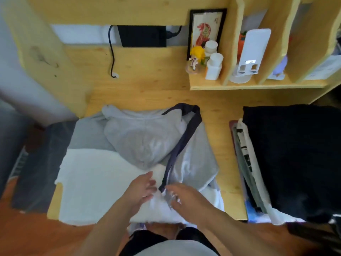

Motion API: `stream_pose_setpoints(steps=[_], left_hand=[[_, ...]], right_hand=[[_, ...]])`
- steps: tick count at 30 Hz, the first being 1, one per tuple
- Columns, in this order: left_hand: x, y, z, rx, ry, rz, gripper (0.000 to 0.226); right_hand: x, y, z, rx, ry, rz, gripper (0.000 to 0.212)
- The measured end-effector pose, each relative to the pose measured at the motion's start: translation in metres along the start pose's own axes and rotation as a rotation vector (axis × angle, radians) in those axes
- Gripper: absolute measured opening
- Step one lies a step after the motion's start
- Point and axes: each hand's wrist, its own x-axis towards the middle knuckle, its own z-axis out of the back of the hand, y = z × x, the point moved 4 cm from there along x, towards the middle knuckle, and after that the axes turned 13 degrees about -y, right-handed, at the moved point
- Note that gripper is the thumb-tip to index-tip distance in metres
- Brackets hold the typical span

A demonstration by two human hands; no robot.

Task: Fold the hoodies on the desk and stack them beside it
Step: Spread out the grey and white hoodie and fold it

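Note:
A grey hoodie with a dark navy strip lies crumpled on the wooden desk, hood toward me. Under it spreads a white garment that hangs over the desk's front edge. My left hand hovers over the white fabric with fingers spread and relaxed, just left of the navy strip's near end. My right hand reaches in from the right, its fingertips on the pale fabric at that strip's end; blur hides whether they pinch it.
A stack of folded clothes topped by a black garment sits at the right of the desk. A dark grey garment drapes off the left side. A shelf with bottles, a figurine and a framed picture stands behind. A black cable hangs at the back.

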Motion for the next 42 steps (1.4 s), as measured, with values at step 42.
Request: stream_pose_setpoints(steps=[42], left_hand=[[0.029, 0.003, 0.151, 0.52, -0.577, -0.535, 0.028]], right_hand=[[0.087, 0.007, 0.012, -0.432, -0.362, -0.233, 0.043]])
